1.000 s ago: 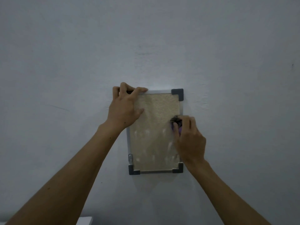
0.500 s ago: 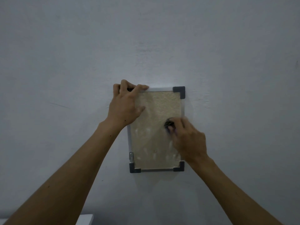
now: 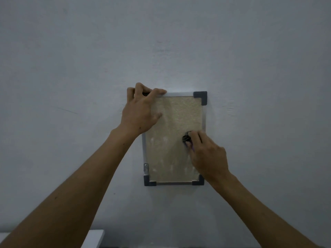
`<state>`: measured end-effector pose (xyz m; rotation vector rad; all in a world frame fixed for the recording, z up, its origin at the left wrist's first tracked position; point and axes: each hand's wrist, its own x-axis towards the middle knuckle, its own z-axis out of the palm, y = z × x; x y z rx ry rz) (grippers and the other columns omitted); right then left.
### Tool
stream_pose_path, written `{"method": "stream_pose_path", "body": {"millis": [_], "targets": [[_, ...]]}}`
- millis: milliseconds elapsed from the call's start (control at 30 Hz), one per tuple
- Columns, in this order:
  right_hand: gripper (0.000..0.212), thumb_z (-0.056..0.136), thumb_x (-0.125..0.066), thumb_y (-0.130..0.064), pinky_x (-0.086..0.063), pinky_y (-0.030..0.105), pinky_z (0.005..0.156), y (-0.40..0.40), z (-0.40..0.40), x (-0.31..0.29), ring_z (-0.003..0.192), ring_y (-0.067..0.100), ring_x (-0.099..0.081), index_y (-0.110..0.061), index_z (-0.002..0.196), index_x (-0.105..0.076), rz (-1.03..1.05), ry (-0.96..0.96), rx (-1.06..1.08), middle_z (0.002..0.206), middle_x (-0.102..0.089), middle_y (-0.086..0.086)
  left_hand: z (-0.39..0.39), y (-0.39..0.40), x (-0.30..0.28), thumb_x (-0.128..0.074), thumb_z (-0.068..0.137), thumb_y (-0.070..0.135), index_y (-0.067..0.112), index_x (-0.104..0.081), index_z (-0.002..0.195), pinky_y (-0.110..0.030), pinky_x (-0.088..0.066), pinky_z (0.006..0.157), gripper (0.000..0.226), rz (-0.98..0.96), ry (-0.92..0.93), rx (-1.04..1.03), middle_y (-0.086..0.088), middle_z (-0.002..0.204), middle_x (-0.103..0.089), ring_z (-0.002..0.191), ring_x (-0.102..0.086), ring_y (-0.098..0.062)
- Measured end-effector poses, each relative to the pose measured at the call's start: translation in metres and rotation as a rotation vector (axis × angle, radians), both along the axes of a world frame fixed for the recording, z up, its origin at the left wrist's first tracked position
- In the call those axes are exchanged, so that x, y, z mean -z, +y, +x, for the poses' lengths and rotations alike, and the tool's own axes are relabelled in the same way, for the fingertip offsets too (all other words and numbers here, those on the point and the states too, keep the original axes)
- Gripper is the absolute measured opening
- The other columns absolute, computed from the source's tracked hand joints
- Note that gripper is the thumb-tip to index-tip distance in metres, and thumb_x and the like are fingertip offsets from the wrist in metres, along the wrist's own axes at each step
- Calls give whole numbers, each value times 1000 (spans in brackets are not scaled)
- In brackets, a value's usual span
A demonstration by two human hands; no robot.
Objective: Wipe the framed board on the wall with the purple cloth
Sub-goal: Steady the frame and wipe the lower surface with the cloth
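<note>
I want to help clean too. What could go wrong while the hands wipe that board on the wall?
1. The left hand grips only the framed board's top left corner; a hard rub might tilt it or pull it off the wall.
2. The right hand holds the purple cloth bunched small, so pale streaks low on the board could get missed.

Count: one framed board hanging on the wall; three dark corner caps showing, fourth hidden under a hand. One purple cloth. Two hands showing: left hand, right hand.
</note>
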<state>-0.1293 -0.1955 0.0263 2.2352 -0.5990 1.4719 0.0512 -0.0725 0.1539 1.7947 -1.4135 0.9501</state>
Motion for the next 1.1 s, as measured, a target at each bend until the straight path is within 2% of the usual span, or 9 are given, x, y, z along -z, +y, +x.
{"method": "stream_pose_path", "body": {"millis": [133, 267, 433, 533, 600, 700, 833, 1000, 1100], "targets": [[26, 102, -54, -36, -54, 33, 44, -4, -8, -9, 70, 17, -62, -14, 115, -58, 176, -175, 45, 105, -60, 3, 0, -2, 1, -77, 78, 36, 43, -47, 135, -25, -42, 67, 64, -5, 0, -4, 0, 125, -33, 122, -28, -22], [20, 102, -54, -33, -48, 30, 40, 5, -2, 5, 69, 15, -60, -17, 113, -58, 27, 35, -18, 104, -60, -1, -1, -1, 0, -77, 78, 36, 42, -47, 135, -26, -43, 67, 64, 4, 1, -3, -1, 124, -34, 122, -29, -23], [20, 99, -59, -33, -50, 28, 42, -1, -9, -3, 68, 16, -61, -16, 111, -58, 168, -146, 8, 101, -59, 0, -2, 0, 1, -76, 78, 35, 41, -48, 136, -26, -44, 68, 64, -6, 3, -3, -1, 125, -34, 123, -29, -23], [17, 101, -57, -32, -48, 30, 40, 5, -2, 6, 67, 14, -60, -17, 110, -58, 40, -2, -33, 101, -59, -2, -3, 1, 0, -76, 79, 35, 40, -47, 136, -27, -45, 69, 65, 8, 2, -7, -2, 126, -34, 123, -29, -24], [17, 101, -55, -34, -49, 30, 41, 1, -7, 1, 68, 14, -59, -19, 110, -56, 41, 20, -12, 100, -59, -3, -3, 0, 0, -77, 78, 35, 40, -47, 136, -27, -45, 69, 65, 7, 2, -6, -2, 126, -34, 123, -29, -24], [19, 100, -57, -35, -46, 25, 41, -1, -13, -7, 66, 14, -59, -18, 109, -55, 143, -145, 49, 98, -58, -1, -4, 0, 1, -76, 78, 35, 41, -47, 136, -27, -43, 68, 65, 0, 6, -9, -2, 126, -34, 123, -28, -24], [17, 102, -53, -33, -46, 27, 41, 5, -8, 7, 71, 15, -61, -19, 112, -56, 11, 75, 4, 105, -59, -2, -5, 1, 1, -76, 79, 34, 40, -47, 136, -26, -41, 65, 64, 8, 4, -17, -2, 125, -34, 122, -29, -24], [18, 99, -58, -34, -36, 21, 41, 1, -18, -5, 63, 14, -56, -18, 107, -56, 142, -108, 53, 97, -56, -2, -7, 1, 2, -76, 78, 34, 39, -48, 135, -26, -42, 64, 64, -5, -3, -22, -2, 125, -35, 123, -29, -24], [16, 100, -56, -33, -43, 26, 38, 9, -12, 7, 65, 14, -58, -19, 107, -56, 29, 45, 10, 99, -58, -2, -8, 2, 1, -76, 78, 34, 38, -47, 136, -27, -43, 65, 64, 0, -5, -24, -3, 125, -35, 123, -29, -25]]}}
